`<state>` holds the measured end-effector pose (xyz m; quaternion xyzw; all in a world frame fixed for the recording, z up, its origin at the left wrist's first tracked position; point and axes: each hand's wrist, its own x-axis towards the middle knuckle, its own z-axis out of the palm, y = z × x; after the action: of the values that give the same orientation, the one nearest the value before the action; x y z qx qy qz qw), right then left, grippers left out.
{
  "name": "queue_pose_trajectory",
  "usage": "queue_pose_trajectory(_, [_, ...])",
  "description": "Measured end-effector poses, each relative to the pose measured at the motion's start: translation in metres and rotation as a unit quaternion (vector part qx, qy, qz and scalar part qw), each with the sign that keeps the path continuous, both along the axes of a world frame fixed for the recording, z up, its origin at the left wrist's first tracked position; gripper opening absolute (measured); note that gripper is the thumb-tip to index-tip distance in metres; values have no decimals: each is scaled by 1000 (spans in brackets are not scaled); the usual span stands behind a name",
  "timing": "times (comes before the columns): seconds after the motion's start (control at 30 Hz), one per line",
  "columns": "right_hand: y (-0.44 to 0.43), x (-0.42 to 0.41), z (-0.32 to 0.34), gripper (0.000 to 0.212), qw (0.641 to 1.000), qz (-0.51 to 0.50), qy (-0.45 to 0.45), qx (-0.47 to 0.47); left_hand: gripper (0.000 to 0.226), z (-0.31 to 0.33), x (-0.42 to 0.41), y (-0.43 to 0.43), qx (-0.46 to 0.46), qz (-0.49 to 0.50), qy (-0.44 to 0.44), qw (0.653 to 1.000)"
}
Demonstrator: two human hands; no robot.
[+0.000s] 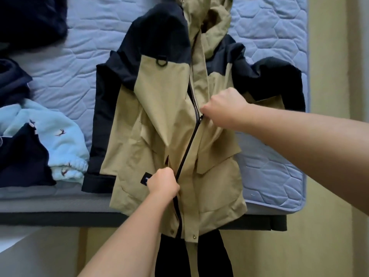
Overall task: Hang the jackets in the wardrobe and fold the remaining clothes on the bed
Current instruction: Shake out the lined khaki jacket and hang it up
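Tan-and-navy hooded jacket (159,116) lies face-up across near edge of the bed (279,56), hem overhanging, zipper (188,145) partly closed.

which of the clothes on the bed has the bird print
The light blue fleece garment at the left; the navy clothes around it and the tan jacket show none.

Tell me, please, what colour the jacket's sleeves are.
Dark navy sleeves on the khaki jacket, seen in the head view.

The jacket (159,126) lies on the mattress (269,37) under both hands, the right hand (223,108) beyond the left hand (162,182); a clothes pile (60,136) lies left of them.
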<state>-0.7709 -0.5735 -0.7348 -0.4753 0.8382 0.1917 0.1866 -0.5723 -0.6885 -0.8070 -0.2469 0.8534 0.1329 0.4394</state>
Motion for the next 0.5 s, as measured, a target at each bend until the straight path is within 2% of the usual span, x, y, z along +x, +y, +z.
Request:
queue_pose_trajectory(0.07, [1,7,3,21,1000,-14,-20,-7,9,6,-1,-1,17,6,-24,1000])
queue_pose_trajectory(0.13, [4,9,4,21,998,-38,-42,-21,8,14,-9,0,20,10,10,1000])
queue_pose_trajectory(0.2, [7,10,5,21,993,-71,-72,-53,19,24,-26,3,22,46,108,993])
queue_pose_trajectory(0.27, [7,13,4,18,982,-114,-115,-95,26,36,-52,7,43,114,234,964])
queue_pose_trajectory(0.33, [8,16,3,21,955,-180,-172,-159,25,44,-78,10,68,151,308,937])
queue_pose_trajectory(0.4, [9,18,3,20,900,-293,-231,-226,11,46,-94,11,98,157,316,931])
queue_pose_trajectory(0.47, [8,22,4,7,809,-428,-280,-291,6,46,-97,8,128,160,293,934])
queue_pose_trajectory(0.5, [6,25,4,12,755,-491,-305,-310,8,46,-96,6,141,166,280,935])
